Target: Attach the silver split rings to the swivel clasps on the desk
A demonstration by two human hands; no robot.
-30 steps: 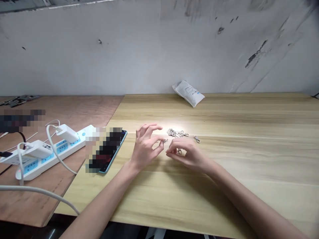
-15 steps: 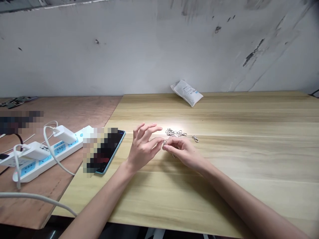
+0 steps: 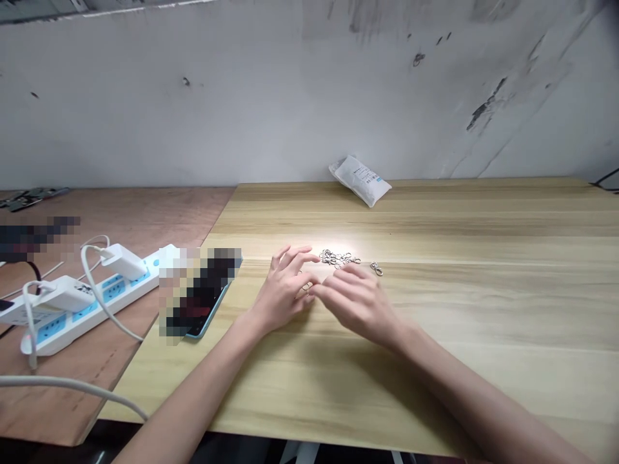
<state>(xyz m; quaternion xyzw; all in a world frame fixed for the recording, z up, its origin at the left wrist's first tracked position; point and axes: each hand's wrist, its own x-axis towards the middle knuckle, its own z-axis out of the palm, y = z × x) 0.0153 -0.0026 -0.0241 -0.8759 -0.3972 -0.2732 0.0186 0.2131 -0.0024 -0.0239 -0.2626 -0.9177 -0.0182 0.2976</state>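
- Right at the centre of the action, the left hand [image 3: 285,290] sits curled on the light wood tabletop [image 3: 435,361], fingers bent inward and almost closed, with a small silver ring [image 3: 306,287] showing at the fingertips; it looks pinched there, though the fingers partly hide it.
- Coming in from the other side, the right hand [image 3: 355,303] is low and angled across, fingers together and only slightly bent, tips right up against the left hand. Nothing shows in its grip, and from this view you can't tell if it has hold of anything.
- Just ahead of the hands, a tangled pile of silver swivel clasps and rings [image 3: 336,258] lies mid-tabletop, a little toward the far edge.
- A lone swivel clasp [image 3: 376,269] lies just to the right of that pile, apart from it and past the right hand's fingers.
- Up at the far edge, a white sealed packet [image 3: 360,180] leans against the wall [image 3: 309,96].
- Off the left edge, a phone with a blue rim [image 3: 209,309] lies on the tabletop, mostly hidden by pixel blur.
- Further left, on a plywood board [image 3: 145,212], sits a white power strip [image 3: 53,328] with two white chargers [image 3: 123,261] plugged in.
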